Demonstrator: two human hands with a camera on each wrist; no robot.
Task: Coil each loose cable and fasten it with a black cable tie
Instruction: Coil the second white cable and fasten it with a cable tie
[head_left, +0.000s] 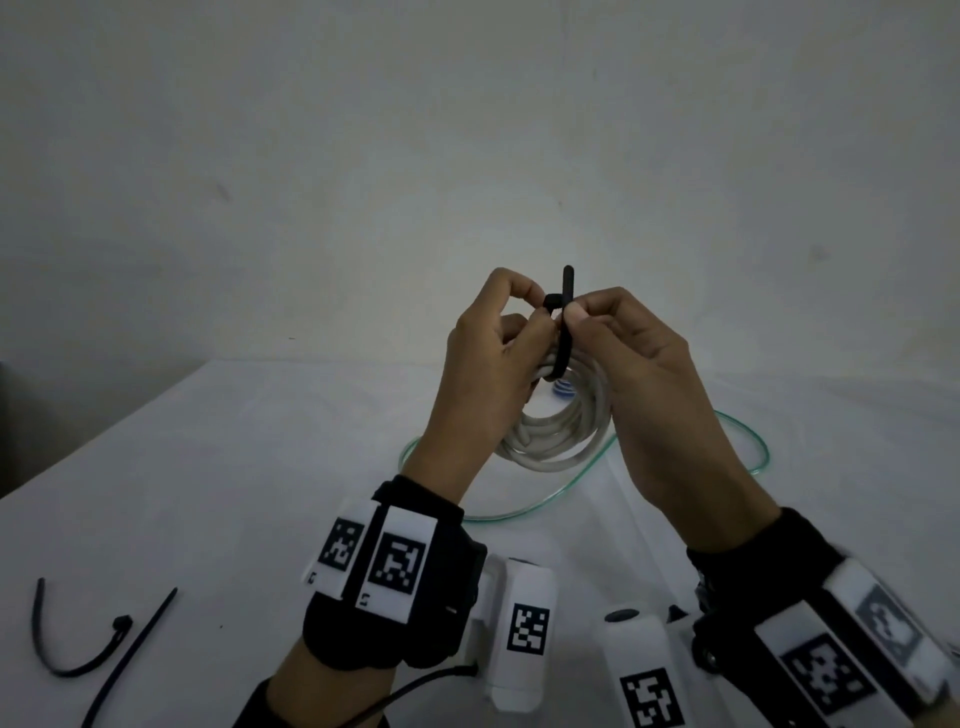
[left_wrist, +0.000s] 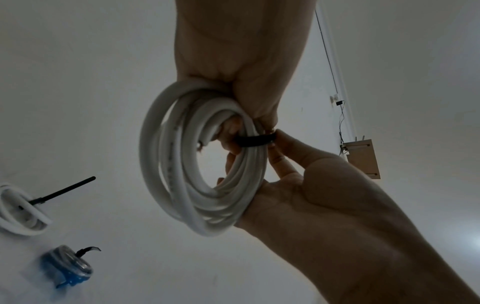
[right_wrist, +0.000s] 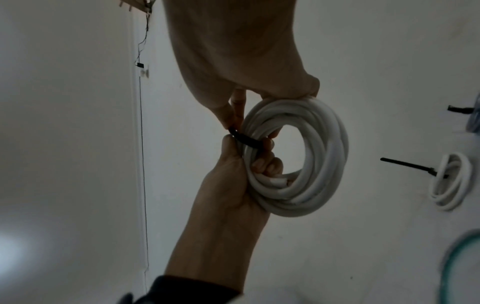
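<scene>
Near the middle of the head view, two hands hold a coil of thick white round cable (head_left: 566, 431) raised above a white desk (head_left: 249, 467). A black plastic cable tie (head_left: 563, 332) loops around the top of the coil, its free tail pointing straight up. The left hand (head_left: 493, 364) has its fingers curled through the coil, thumb and forefinger pinching the tie's head. The right hand (head_left: 644, 374) pinches the strap just beside it, its palm against the coil's outer edge. On the desk behind and below the coil lies a loose loop of thin clear green tubing (head_left: 748, 441). At the lower left of the frame lie two spare black cable ties (head_left: 109, 649), one curved, one straight. In the left wrist view, at the left edge, a second white cable coil (left_wrist: 23, 216) lies already tied, and below it sits a small blue bundle (left_wrist: 67, 269).
</scene>
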